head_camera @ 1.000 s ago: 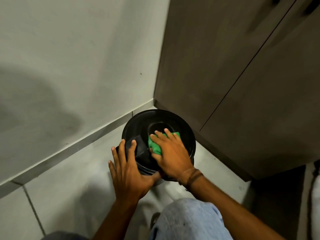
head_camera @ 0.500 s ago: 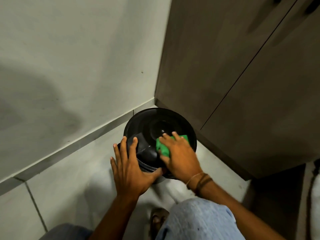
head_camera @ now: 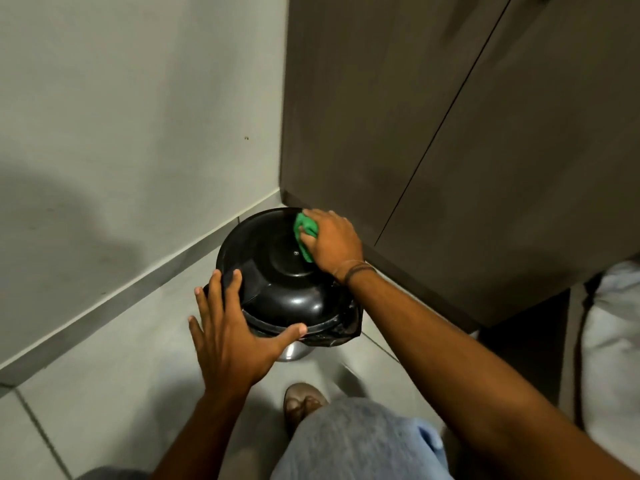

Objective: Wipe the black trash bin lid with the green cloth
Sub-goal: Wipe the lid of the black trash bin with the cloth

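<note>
Black plastic fills the frame's centre: the trash bin lid (head_camera: 277, 268), a round dome closed on its bin in the corner between the pale wall (head_camera: 121, 133) at left and the brown cabinet (head_camera: 450, 133) at right. Going left to right, the left hand (head_camera: 232, 334) lies spread flat on the lid's near left rim, thumb along the front edge, gripping nothing, probably to steady the bin against the wiping push. Being round, the lid has no long axis; its dome faces upward. At its far right edge the right hand (head_camera: 330, 242) presses the bunched green cloth (head_camera: 304, 237) under curled fingers, likely working the rim.
</note>
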The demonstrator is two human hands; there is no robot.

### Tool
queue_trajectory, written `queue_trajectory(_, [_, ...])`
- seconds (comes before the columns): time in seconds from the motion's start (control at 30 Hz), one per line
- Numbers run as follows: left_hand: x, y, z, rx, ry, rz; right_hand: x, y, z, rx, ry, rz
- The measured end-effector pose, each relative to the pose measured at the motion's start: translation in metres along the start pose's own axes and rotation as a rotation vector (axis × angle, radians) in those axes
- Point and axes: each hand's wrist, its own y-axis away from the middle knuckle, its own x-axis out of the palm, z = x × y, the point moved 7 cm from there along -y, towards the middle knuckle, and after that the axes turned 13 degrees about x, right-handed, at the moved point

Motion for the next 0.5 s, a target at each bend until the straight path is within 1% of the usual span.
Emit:
queue_trajectory(0.13, [0.000,0.001,-0.001,0.019,0.001,0.002,-0.003,0.060,-0.056,0.242,-0.264,-0.017])
queue_trajectory(0.2, [0.001,0.002,0.001,0.017,0.001,0.013,0.010,0.102,-0.062,0.273,-0.286,-0.024])
queue_trajectory(0.3, [0.001,0.004,0.000,0.017,0.003,0.018,0.033,0.152,-0.042,0.108,-0.229,0.009])
queue_trajectory(0.4, [0.003,0.001,0.001,0.036,-0.034,0.011,0.043,0.156,-0.026,-0.054,-0.081,0.053])
queue_trajectory(0.5, [0.010,-0.001,0.006,0.045,-0.089,0.038,0.053,0.143,0.011,-0.321,0.116,0.156])
